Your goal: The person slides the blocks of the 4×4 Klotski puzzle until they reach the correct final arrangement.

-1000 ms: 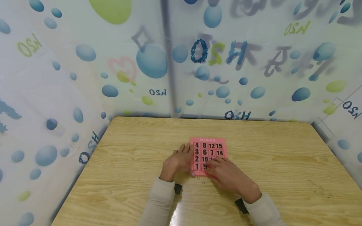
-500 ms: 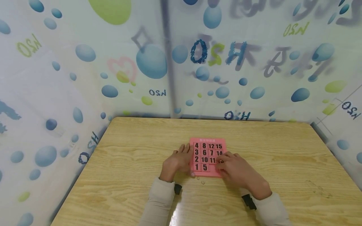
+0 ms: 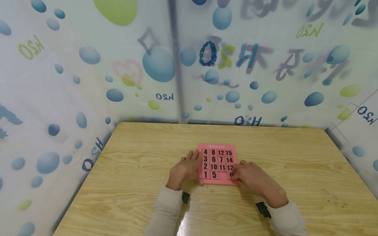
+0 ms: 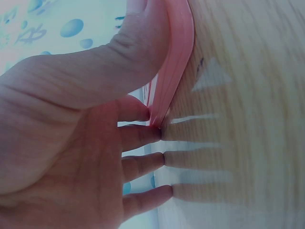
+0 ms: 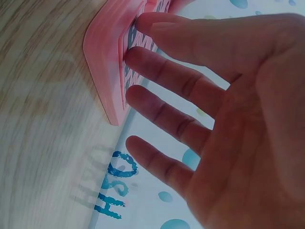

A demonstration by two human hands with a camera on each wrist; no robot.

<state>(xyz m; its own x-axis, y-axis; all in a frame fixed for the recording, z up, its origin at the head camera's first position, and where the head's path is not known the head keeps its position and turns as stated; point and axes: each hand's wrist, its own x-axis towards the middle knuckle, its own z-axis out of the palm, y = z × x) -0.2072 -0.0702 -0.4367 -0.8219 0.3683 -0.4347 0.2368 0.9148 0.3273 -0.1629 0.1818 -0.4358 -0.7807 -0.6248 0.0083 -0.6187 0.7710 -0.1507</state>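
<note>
A pink sliding number puzzle (image 3: 212,181) lies flat on the wooden table, with black-numbered tiles. Its bottom row reads 1, 5, a gap, then a partly covered tile that looks like a 9 (image 3: 231,175). My left hand (image 3: 186,167) lies against the puzzle's left side, fingers fairly straight, thumb by the near left corner. In the left wrist view, the thumb touches the pink frame (image 4: 175,62). My right hand (image 3: 255,180) reaches over the right edge, fingertips on the lower right tiles. The right wrist view shows its fingers extended, thumb and index at the tiles beside the frame (image 5: 102,52).
The light wooden table (image 3: 133,147) extends on all sides of the puzzle. Behind it stands a pale wall covering (image 3: 189,85) with blue and green bubbles and lettering. Two small rings or marks (image 3: 212,190) show on the tabletop near the puzzle's front edge.
My right hand has moved rightward from the bottom middle to the lower right tiles. The 5, the 11, the 13 and the bottom-row gap are now uncovered. My left hand stays put.
</note>
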